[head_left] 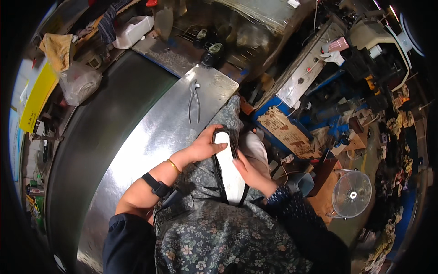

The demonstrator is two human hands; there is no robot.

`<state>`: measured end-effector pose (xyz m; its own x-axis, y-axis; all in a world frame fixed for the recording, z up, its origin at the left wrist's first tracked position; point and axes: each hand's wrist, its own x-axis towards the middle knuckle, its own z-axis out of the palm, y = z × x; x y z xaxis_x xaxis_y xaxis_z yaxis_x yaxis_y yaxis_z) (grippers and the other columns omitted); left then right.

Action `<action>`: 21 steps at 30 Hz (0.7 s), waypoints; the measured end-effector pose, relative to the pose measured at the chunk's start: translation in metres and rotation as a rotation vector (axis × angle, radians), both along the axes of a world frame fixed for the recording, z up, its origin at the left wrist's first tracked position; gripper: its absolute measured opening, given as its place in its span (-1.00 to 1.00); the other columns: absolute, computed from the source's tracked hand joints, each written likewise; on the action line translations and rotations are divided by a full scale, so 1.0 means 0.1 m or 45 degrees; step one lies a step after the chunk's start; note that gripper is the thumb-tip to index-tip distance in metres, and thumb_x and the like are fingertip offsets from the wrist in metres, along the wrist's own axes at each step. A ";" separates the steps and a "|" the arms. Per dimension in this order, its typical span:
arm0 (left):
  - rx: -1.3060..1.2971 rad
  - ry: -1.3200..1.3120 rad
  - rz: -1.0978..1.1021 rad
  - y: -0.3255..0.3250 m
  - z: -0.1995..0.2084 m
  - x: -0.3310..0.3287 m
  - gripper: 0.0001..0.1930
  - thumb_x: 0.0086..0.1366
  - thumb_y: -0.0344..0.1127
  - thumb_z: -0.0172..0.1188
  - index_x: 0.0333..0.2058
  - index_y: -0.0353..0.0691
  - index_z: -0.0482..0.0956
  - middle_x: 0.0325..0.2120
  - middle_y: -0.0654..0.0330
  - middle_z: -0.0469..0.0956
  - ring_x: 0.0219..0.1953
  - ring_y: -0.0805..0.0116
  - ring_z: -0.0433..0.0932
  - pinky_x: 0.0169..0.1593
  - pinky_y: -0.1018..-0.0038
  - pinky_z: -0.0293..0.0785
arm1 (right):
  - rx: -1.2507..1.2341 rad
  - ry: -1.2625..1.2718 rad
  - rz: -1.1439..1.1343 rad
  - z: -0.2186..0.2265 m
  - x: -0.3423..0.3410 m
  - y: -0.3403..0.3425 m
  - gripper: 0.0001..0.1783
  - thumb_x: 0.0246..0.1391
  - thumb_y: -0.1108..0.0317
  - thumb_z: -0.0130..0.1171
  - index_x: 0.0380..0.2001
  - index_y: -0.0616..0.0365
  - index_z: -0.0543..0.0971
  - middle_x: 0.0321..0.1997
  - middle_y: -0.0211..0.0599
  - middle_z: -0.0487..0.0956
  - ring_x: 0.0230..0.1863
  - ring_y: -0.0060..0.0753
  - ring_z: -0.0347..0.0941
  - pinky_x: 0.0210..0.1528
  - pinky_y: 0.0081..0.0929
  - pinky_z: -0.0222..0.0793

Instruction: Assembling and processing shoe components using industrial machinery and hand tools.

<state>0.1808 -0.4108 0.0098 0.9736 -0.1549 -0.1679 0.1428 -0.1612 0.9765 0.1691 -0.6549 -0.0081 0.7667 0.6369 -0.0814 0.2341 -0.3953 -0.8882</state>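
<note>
An unfinished shoe (229, 170) rests on my lap over the floral apron, its white, sole-shaped underside facing up and dark upper material along its edges. My left hand (209, 144) is closed around its narrower far end, thumb pressed on the white face. Along the right edge, my right hand (250, 171) grips the shoe's side; some of its fingers are hidden beneath. A pair of metal lasting pincers (194, 102) lies on the shiny metal tabletop (150, 123), ahead of my left hand and apart from both hands.
A dark conveyor belt (96, 132) curves along the left of the tabletop. Farther left hang a plastic bag (80, 84) and a yellow cloth (55, 48). A blue-framed machine (285, 128) stands to the right, with a round fan (351, 194) and a grey bin (301, 183) below it.
</note>
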 end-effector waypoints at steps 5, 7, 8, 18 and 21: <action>-1.462 0.219 0.599 -0.01 -0.10 -0.12 -0.42 0.42 -0.10 0.09 0.28 -0.35 0.30 0.20 -0.03 0.43 0.25 0.19 0.37 0.33 0.35 0.23 | 0.431 0.658 -0.193 0.08 -0.04 0.21 -0.43 0.45 0.34 -0.09 0.39 0.38 0.12 0.28 -0.17 0.39 0.27 -0.43 0.27 0.33 -0.49 0.16; -0.373 0.108 0.895 -0.30 -0.48 -0.38 -0.45 0.53 0.02 -0.18 0.16 -0.37 0.46 0.11 -0.10 0.54 0.14 0.04 0.51 0.22 0.27 0.40 | 0.471 0.644 -0.188 0.17 -0.04 0.46 -0.44 0.46 0.29 -0.10 0.38 0.37 0.15 0.26 -0.17 0.42 0.24 -0.42 0.29 0.30 -0.46 0.21; 0.115 0.134 0.832 -0.33 -0.21 -0.35 -0.47 0.52 0.00 -0.19 0.06 -0.39 0.50 -0.03 -0.14 0.59 0.01 -0.05 0.58 0.12 0.19 0.47 | 0.447 0.654 -0.231 0.15 0.00 0.49 -0.43 0.46 0.25 -0.10 0.38 0.36 0.16 0.27 -0.11 0.42 0.25 -0.35 0.30 0.30 -0.42 0.22; 0.670 -0.136 0.706 -0.25 0.07 -0.67 -0.55 0.50 -0.11 -0.11 0.07 -0.45 0.39 -0.19 -0.31 0.58 -0.20 -0.32 0.58 -0.10 0.02 0.52 | 0.347 0.156 -0.262 0.03 -0.24 0.72 -0.40 0.44 0.23 -0.10 0.39 0.33 0.12 0.29 0.14 0.40 0.33 -0.06 0.32 0.32 -0.31 0.20; -0.290 0.037 1.048 -0.20 -0.57 -0.77 -0.48 0.57 -0.02 -0.26 0.14 -0.33 0.45 0.03 0.00 0.57 0.03 0.13 0.57 0.19 0.26 0.43 | 0.500 0.238 -0.213 0.04 -0.16 0.72 -0.44 0.45 0.24 -0.09 0.36 0.36 0.19 0.32 0.00 0.40 0.34 -0.27 0.29 0.36 -0.38 0.16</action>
